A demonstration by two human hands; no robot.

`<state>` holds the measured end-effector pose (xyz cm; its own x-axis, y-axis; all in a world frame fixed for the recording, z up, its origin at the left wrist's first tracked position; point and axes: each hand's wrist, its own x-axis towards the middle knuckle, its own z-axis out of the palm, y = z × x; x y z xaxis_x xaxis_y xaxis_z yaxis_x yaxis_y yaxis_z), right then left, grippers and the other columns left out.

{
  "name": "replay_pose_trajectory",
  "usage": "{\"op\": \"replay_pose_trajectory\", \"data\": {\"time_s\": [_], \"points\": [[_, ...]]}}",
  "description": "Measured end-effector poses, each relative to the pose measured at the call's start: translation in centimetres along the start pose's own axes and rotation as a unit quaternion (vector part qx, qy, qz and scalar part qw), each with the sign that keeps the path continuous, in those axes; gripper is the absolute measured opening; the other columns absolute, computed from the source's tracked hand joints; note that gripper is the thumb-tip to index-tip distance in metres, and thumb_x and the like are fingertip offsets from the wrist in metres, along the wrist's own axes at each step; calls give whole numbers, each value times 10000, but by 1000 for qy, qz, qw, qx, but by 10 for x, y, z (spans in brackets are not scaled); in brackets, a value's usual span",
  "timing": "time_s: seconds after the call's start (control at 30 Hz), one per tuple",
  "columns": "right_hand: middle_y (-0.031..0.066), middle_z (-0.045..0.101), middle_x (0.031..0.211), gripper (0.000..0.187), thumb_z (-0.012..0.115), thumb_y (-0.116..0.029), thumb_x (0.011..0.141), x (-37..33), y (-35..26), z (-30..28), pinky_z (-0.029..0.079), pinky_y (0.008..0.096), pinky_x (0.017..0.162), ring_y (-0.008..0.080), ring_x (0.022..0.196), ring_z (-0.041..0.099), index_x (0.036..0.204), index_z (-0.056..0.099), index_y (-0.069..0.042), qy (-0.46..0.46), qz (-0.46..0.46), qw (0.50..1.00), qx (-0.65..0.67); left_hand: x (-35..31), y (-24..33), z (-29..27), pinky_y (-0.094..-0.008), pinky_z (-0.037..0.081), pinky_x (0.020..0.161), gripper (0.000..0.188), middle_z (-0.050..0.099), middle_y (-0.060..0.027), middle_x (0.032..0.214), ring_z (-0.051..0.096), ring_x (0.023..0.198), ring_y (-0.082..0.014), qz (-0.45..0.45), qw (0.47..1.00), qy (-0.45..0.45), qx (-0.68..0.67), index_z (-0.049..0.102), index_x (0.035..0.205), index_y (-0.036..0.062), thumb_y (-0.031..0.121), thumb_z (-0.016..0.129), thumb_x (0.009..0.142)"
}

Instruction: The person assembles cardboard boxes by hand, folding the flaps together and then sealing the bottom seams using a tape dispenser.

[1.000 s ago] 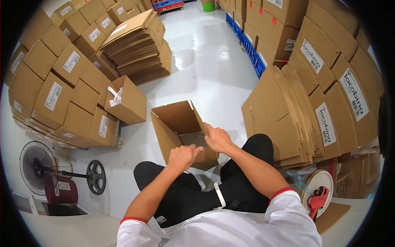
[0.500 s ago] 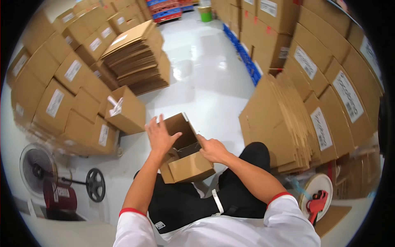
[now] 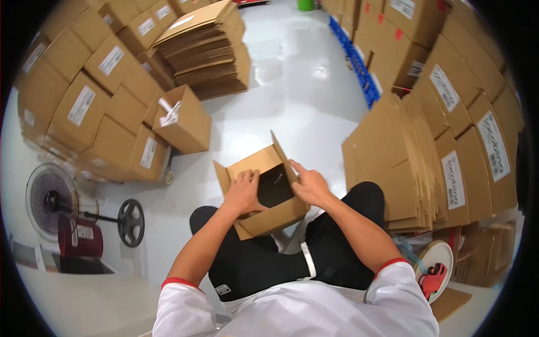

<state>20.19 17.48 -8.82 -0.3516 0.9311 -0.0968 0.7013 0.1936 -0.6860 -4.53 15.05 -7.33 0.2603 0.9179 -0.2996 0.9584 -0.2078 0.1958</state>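
An open cardboard box (image 3: 273,219) sits between my knees with its flaps standing up and its dark inside showing. My left hand (image 3: 242,194) grips the box's left side, fingers bent over the edge and thumb toward the inside. At the right side, my right hand (image 3: 310,185) is closed on the wall and flap, its index finger lying along the outside. The undersides of both hands are hidden.
Flattened cartons (image 3: 387,163) lean at my right, beside stacked labelled boxes (image 3: 494,146). A red tape dispenser (image 3: 433,279) rests on a white round lid. Left are a fan (image 3: 51,199), an open carton (image 3: 191,121) with white paper and a flat cardboard pile (image 3: 210,56).
The box's flaps have spread outward, showing more of its inside. My left hand has come down from the raised flap to the left side. The view has tilted downward.
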Motion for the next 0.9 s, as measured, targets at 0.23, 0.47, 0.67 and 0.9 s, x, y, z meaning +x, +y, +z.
{"op": "replay_pose_trajectory", "data": {"time_s": [0.23,0.47,0.67,0.9], "points": [[167,667,756,599,544,-420,1012,3,-15,3,524,438,745,345,729,665,1512,470,-98,-21,6,995,102,13,-10,39,-598,394,1131,1356,124,-117,1694,194,1535,-402,-30,993,-61,102,130,1607,18,445,946,610],[309,423,1510,596,451,-354,1053,16,-29,29,391,528,1116,476,1377,421,1551,354,-42,52,-105,984,-133,13,-24,44,-526,383,1159,1130,275,-210,1632,346,1437,-505,-2,999,3,50,284,1539,-19,528,853,730],[240,565,1432,553,479,-378,1036,20,-16,23,416,405,1106,367,1323,552,1484,495,-53,-63,-8,971,231,4,-4,0,-627,335,1130,1310,318,-262,1588,326,1466,-446,29,998,58,15,234,1582,46,656,861,606],[199,558,1464,629,530,-456,1004,38,6,36,378,384,1139,358,1378,509,1501,487,-72,-91,28,967,235,12,1,5,-720,197,1152,1377,232,-254,1631,195,1526,-441,-9,989,85,-118,163,1604,49,685,857,598]]}}
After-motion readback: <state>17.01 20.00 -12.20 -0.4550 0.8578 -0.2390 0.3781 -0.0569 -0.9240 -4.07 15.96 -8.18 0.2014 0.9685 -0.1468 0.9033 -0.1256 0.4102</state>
